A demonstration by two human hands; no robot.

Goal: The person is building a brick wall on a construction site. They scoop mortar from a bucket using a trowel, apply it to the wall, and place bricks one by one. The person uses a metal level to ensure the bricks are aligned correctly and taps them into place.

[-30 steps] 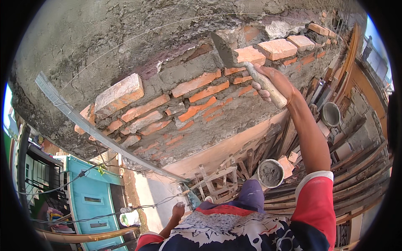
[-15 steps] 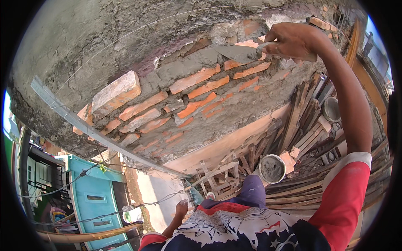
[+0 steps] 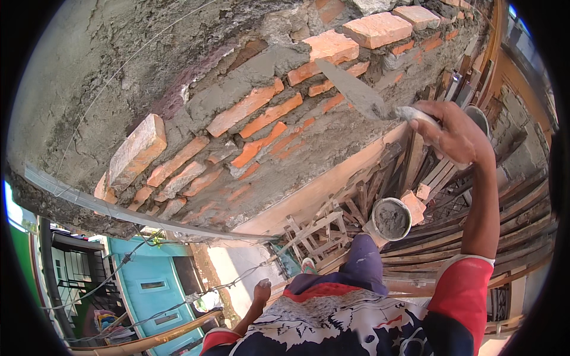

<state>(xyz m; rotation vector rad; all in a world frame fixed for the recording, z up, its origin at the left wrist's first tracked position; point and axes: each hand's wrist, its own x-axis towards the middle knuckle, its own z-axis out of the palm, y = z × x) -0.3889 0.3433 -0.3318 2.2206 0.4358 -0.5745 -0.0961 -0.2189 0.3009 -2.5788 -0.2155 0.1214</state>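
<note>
My right hand [image 3: 448, 133] is wrapped round the pale handle of a trowel [image 3: 356, 92]. The mortar-smeared blade slants up and left, its tip by the lower edge of an orange brick [image 3: 332, 47] on the wall's top course. Wet grey mortar [image 3: 237, 89] lies along the course to the left of that brick. Farther left a loose-looking whole brick [image 3: 139, 151] sits tilted on the wall. My left hand [image 3: 262, 289] hangs low beside my body, its fingers curled; whatever they might hold is hidden. Near my leg stands a bucket [image 3: 392, 219] of mortar.
A string [image 3: 98, 104] and a long metal strip [image 3: 136, 215] run along the wall. Bricks [image 3: 377, 29] continue the top course rightward. Timber planks [image 3: 457, 243] and a wooden frame [image 3: 314, 237] lie below. Cables [image 3: 178, 305] cross before a turquoise door [image 3: 155, 296].
My right hand has drawn the trowel down and toward me from the top of the wall, uncovering the orange brick there. The view has shifted; my left hand stays low.
</note>
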